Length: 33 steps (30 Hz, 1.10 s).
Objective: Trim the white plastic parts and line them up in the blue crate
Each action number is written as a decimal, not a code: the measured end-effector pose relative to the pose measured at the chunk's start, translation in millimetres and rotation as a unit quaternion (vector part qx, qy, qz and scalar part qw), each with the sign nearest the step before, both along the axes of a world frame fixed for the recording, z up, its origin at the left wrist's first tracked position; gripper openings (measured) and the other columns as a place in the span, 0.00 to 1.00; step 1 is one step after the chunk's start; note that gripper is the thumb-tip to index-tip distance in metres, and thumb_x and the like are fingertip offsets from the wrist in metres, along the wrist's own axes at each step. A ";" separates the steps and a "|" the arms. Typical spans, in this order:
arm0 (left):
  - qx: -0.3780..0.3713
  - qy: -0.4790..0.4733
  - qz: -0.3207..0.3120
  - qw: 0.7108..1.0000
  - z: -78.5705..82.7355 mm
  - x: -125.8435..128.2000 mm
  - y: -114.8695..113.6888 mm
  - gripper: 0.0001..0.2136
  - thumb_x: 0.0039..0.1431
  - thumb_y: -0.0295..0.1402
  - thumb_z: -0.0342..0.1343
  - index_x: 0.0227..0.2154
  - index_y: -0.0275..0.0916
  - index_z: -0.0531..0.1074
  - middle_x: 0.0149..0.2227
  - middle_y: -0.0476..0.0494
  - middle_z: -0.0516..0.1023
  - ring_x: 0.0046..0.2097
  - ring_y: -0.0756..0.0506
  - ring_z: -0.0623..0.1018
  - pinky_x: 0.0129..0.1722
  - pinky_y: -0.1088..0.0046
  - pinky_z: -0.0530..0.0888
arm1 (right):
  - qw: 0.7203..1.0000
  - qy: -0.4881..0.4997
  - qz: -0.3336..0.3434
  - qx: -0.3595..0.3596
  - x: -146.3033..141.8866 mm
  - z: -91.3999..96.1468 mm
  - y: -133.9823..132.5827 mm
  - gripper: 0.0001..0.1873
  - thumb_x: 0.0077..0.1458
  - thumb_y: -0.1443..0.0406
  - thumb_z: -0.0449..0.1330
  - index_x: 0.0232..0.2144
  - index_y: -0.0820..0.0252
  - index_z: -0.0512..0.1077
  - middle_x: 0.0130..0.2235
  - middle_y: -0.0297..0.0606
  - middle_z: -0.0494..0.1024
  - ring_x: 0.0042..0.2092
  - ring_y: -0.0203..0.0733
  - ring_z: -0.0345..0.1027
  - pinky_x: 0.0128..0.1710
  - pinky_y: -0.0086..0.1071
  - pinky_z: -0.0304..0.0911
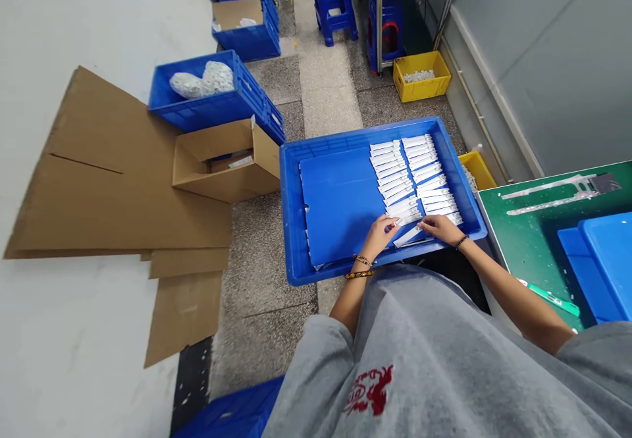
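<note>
Flat white strips [394,173] lie in two columns on a blue sheet [340,194] inside a large blue tray [291,253]. My left hand [381,235] is closed in a pinch at the left end of a white strip at the near end of the left column. Beside it, my right hand [442,228] pinches the upper end of another white strip [407,236], which lies slantwise near the tray's front wall. The fingertips partly cover both strip ends. Whether either strip is lifted off the sheet I cannot tell.
To the right stands a green table [538,227] with a green-handled tool [553,298] and a blue bin [607,260]. A cardboard box [222,181] and blue crates [197,112] are on the left. Yellow crates [422,89] and a blue stool [336,3] stand beyond the tray.
</note>
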<state>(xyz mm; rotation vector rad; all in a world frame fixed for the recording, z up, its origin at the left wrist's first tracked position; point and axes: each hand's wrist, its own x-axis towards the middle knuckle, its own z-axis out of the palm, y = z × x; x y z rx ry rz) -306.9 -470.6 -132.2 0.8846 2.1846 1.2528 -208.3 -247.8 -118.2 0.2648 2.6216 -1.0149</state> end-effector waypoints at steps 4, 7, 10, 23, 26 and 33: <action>-0.012 0.006 -0.024 1.000 -0.4 3.9 6.2 0.10 0.58 0.22 0.56 0.41 0.37 0.75 0.36 0.47 0.76 0.36 0.51 0.75 0.38 0.75 0.75 | 0.996 -0.014 -0.035 0.080 2.1 -8.5 -7.6 0.14 0.63 0.56 0.58 0.45 0.57 0.74 0.27 0.37 0.79 0.32 0.43 0.73 0.33 0.30 0.60; -0.018 0.021 -0.049 0.998 3.8 5.2 13.4 0.09 0.56 0.19 0.55 0.36 0.37 0.74 0.34 0.48 0.76 0.35 0.51 0.75 0.41 0.74 0.75 | 0.992 -0.009 -0.047 0.116 1.7 -8.0 -9.6 0.17 0.63 0.55 0.59 0.48 0.59 0.73 0.30 0.42 0.79 0.34 0.47 0.74 0.34 0.32 0.61; -0.017 0.038 -0.078 0.996 12.3 5.9 19.6 0.08 0.57 0.20 0.55 0.36 0.38 0.74 0.35 0.47 0.77 0.36 0.50 0.75 0.43 0.73 0.74 | 0.996 0.010 -0.005 0.085 -2.1 -2.7 -10.6 0.16 0.62 0.58 0.59 0.50 0.59 0.72 0.35 0.42 0.81 0.35 0.44 0.74 0.35 0.32 0.63; -0.124 0.100 -0.089 0.983 22.9 -2.1 0.1 0.05 0.57 0.27 0.62 0.36 0.41 0.75 0.41 0.45 0.76 0.43 0.45 0.76 0.43 0.71 0.73 | 0.993 0.031 0.101 0.058 -3.1 5.2 -4.3 0.06 0.53 0.72 0.63 0.36 0.62 0.74 0.40 0.39 0.77 0.40 0.40 0.71 0.42 0.33 0.66; -0.169 0.113 -0.077 0.976 16.0 -3.5 -2.3 0.05 0.56 0.27 0.63 0.34 0.42 0.74 0.39 0.45 0.76 0.44 0.44 0.76 0.41 0.72 0.72 | 0.989 0.020 0.124 0.080 -7.2 5.3 -4.5 0.07 0.51 0.71 0.66 0.33 0.62 0.73 0.40 0.39 0.76 0.43 0.42 0.70 0.43 0.34 0.65; -0.219 0.130 -0.085 0.963 7.5 3.8 6.9 0.06 0.55 0.23 0.62 0.31 0.40 0.72 0.38 0.43 0.76 0.44 0.44 0.76 0.39 0.72 0.71 | 0.984 0.015 0.105 0.144 -10.0 6.0 2.3 0.07 0.58 0.67 0.63 0.40 0.60 0.73 0.42 0.42 0.75 0.45 0.44 0.69 0.40 0.33 0.63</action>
